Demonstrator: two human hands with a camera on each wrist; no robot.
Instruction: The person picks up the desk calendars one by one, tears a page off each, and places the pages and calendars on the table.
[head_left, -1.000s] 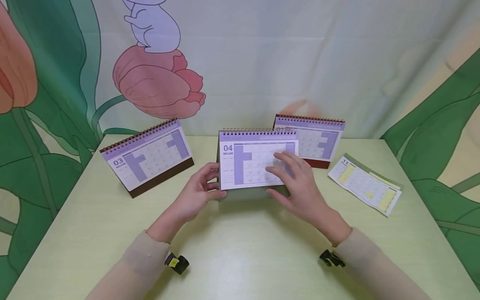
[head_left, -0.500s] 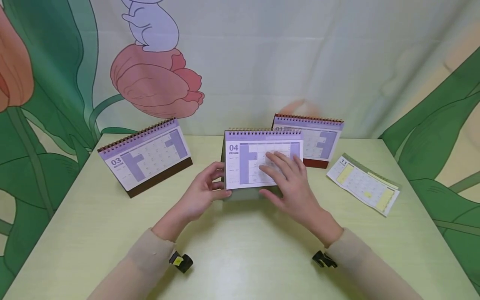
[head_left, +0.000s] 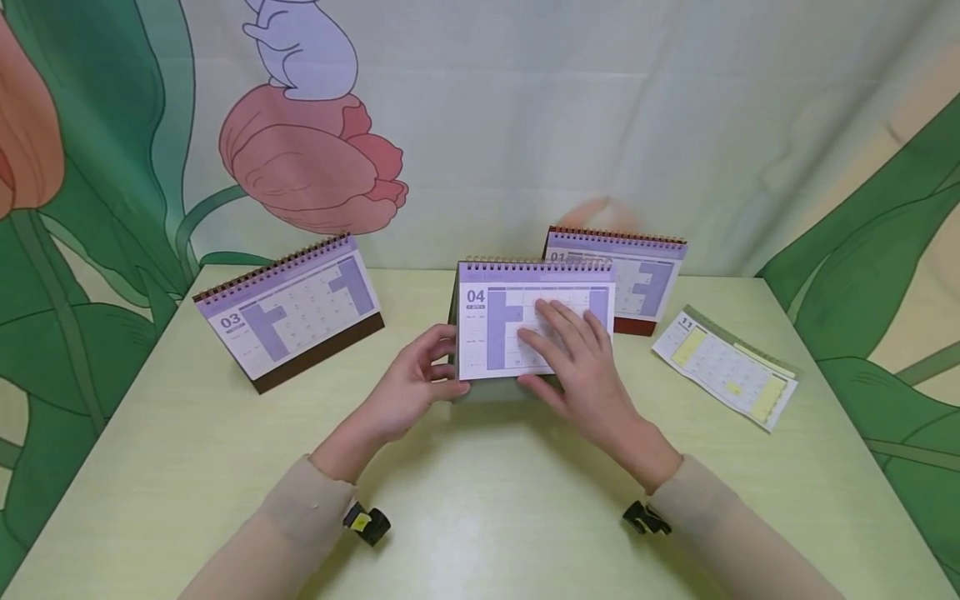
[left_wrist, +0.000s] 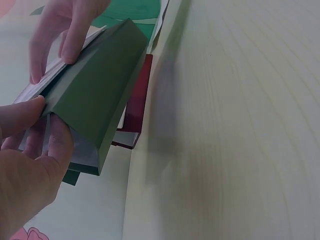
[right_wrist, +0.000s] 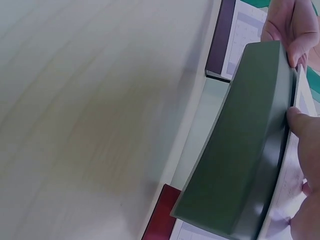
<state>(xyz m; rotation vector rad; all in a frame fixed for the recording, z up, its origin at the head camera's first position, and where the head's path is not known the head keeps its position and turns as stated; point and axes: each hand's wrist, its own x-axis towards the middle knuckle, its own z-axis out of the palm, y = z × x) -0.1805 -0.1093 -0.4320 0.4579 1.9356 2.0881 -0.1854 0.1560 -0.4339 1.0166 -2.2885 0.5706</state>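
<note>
A spiral-bound desk calendar point(head_left: 474, 342) with a purple-and-white page marked 04 faces me mid-table in the head view. My left hand point(head_left: 412, 383) grips its lower left corner, thumb in front and the other fingers round the side edge. Across the page lie the spread, extended fingers of my right hand point(head_left: 588, 383), its thumb by the lower edge. The dark green stand point(left_wrist: 100, 90) shows from below in the left wrist view, left fingers tucked into its open end. In the right wrist view, the right thumb touches the green stand point(right_wrist: 235, 145) beside the page edge.
Another desk calendar point(head_left: 292, 312) marked 03, on a brown base, stands at the left. Behind the held one is a calendar point(head_left: 645, 283) marked 01 with a red base. A loose calendar sheet point(head_left: 723, 371) marked 11 lies at the right. A printed curtain point(head_left: 487, 125) hangs behind.
The held calendar has shifted a little to the right along with my left hand. My right hand has slid left across the page, its fingers now nearer the middle.
</note>
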